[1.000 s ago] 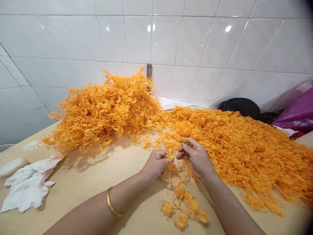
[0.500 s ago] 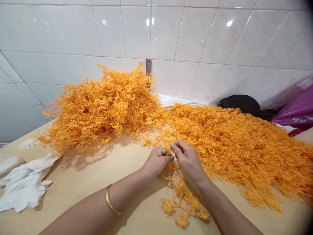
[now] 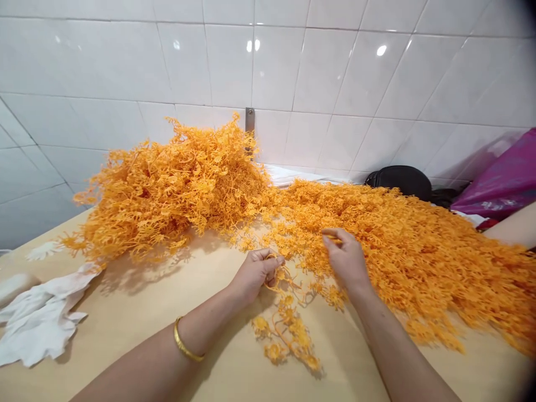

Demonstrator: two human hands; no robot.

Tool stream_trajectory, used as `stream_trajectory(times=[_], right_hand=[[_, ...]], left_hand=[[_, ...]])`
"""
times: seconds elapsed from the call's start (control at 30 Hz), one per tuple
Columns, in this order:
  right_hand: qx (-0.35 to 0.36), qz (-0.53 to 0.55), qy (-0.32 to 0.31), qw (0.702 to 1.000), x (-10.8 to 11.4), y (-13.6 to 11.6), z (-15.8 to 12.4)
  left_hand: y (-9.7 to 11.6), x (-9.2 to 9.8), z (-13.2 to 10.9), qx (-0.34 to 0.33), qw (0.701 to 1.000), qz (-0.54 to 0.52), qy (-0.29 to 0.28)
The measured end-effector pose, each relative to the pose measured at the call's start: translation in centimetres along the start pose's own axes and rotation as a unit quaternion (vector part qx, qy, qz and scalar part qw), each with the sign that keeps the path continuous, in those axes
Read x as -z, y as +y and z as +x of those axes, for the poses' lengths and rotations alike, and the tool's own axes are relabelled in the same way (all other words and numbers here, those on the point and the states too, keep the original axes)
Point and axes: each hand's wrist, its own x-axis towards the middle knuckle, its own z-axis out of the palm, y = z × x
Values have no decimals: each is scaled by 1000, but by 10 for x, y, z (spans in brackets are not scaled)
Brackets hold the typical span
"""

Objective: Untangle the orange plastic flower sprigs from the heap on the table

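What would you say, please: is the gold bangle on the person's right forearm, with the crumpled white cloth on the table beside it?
Wrong side: the head view shows the gold bangle on the left forearm, not the right; the crumpled white cloth does lie on the table beside it.

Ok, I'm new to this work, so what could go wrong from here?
The orange strand in the left hand runs toward the loose sprigs on the table, so a pull might snag them. The right hand sits against the orange mass, where branches could tangle. The gold bangle might catch strands.
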Motion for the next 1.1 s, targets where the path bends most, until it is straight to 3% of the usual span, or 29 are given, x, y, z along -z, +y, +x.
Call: stream_trajectory(times=[0.1,0.2,0.3,0.43,0.57,0.67,0.83,0.97,1.03,1.1], right_hand=[[82,-97,7,992,-7,-9,-11],[82,-66,-44,994,-11,-22,-20],[94,-52,-137,985,-11,-32,-26],[139,-104,-299,938,-19,-34,-36],[127,-116,-367,914,-30,-26,-45],[105,-88,-351,926,-33,-22,-46],[43,-8,-256,966,-31,-19,-38],[-52,92,-262,959,-31,-20,-35],[-57,106,-262,957,-30,-19,-34],[-23,65,-225,972,-28,-18,-31]], left_hand=[[1,3,2,-3,999,-33,-6],[2,4,4,1,997,-79,-3],[1,5,5,-2,995,-100,-5],[-1,7,7,-12,995,-94,-13],[-1,8,7,-38,996,-77,-16],[1,7,6,-37,997,-71,-7],[5,3,2,-35,999,4,-7],[8,-1,0,10,991,131,-27],[8,-2,0,20,986,164,-28],[7,-1,0,17,987,158,-31]])
